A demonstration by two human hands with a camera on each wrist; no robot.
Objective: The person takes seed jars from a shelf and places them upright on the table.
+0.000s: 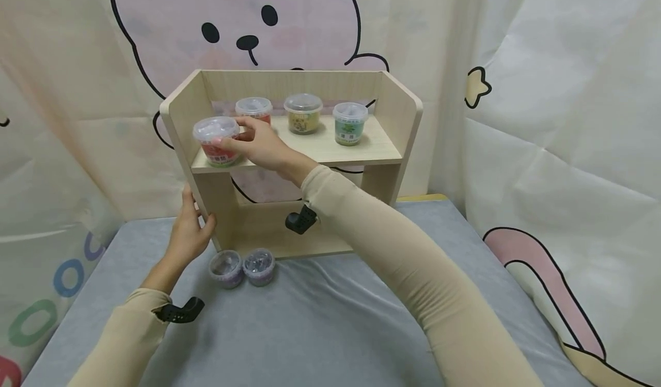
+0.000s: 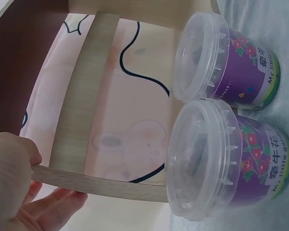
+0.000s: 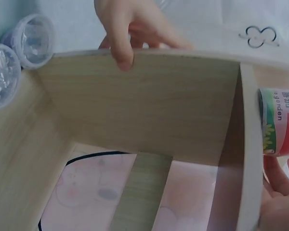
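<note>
On the left end of the upper board of a small wooden shelf (image 1: 384, 147), my right hand (image 1: 268, 149) holds a clear-lidded plastic cup with a red label (image 1: 219, 153) between thumb and fingers. In the right wrist view the same red cup (image 3: 284, 120) shows at the board's front edge, fingers beside it. My left hand (image 1: 188, 232) grips the shelf's left side panel (image 2: 106, 186), thumb on one face and fingers on the other. Two purple-labelled cups (image 2: 255, 161) stand on the table just in front of the shelf, near the left hand.
Farther along the upper board stand another red cup (image 1: 254, 108), a yellow cup (image 1: 303, 117) and a green cup (image 1: 349, 126). A grey-blue cloth (image 1: 310, 329) covers the table. Behind hangs a printed curtain (image 1: 428, 42).
</note>
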